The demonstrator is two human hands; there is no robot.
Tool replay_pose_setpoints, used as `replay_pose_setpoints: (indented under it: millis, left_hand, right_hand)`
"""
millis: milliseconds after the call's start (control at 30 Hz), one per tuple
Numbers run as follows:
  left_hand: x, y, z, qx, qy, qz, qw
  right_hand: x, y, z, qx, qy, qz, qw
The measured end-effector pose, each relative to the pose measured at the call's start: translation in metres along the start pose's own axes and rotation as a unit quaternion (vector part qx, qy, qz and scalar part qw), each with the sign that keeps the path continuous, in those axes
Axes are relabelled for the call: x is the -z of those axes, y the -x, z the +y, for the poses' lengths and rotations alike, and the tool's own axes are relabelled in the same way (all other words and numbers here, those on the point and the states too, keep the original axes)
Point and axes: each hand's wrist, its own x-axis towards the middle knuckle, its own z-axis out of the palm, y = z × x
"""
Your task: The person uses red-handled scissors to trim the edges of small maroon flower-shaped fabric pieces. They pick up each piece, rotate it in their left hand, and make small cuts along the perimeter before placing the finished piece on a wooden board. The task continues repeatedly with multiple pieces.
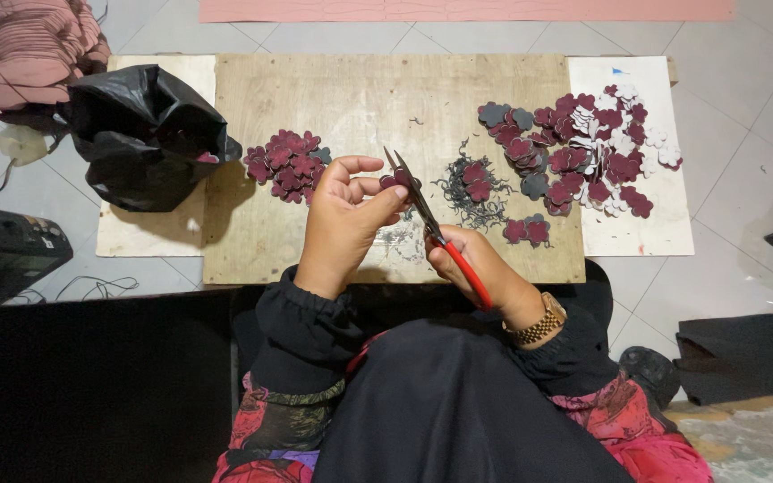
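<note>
Left hand (344, 224) pinching a maroon flower cutout (395, 182); right hand (471, 264) clenched on red-handled scissors (436, 233), blades at the cutout, above the plywood worktop (315, 98).

A small dark red flower-shaped piece (395, 181) sits just left of the frame's centre, pinched at its lower edge between fingertips and standing above the wooden board. A pair of scissors (436, 231) with red handles runs diagonally from lower right up to upper left; its slim metal blades are parted slightly, tips pointing toward the top, touching the piece's right edge.
</note>
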Motion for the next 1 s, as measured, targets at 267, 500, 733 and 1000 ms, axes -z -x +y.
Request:
replay_pose_setpoints:
  millis: [267,500,733,1000]
  left_hand:
    - [-0.002,-0.002,0.0,-0.015,0.03,0.009,0.999]
    - [-0.003,0.002,0.006,-0.021,0.038,0.007,0.999]
    - [-0.006,0.004,0.008,-0.024,-0.005,0.023,0.999]
    - [-0.008,0.004,-0.005,-0.014,-0.012,-0.011,1.0]
  right_hand:
    - [0.001,-0.003,-0.002,-0.007,-0.018,-0.004,1.0]
    - [-0.002,0.002,-0.021,0.023,-0.085,-0.065,0.994]
    - [-0.003,0.0,-0.025,0.032,-0.071,-0.071,0.994]
    - [-0.004,-0.004,-0.02,0.047,-0.044,-0.053,0.997]
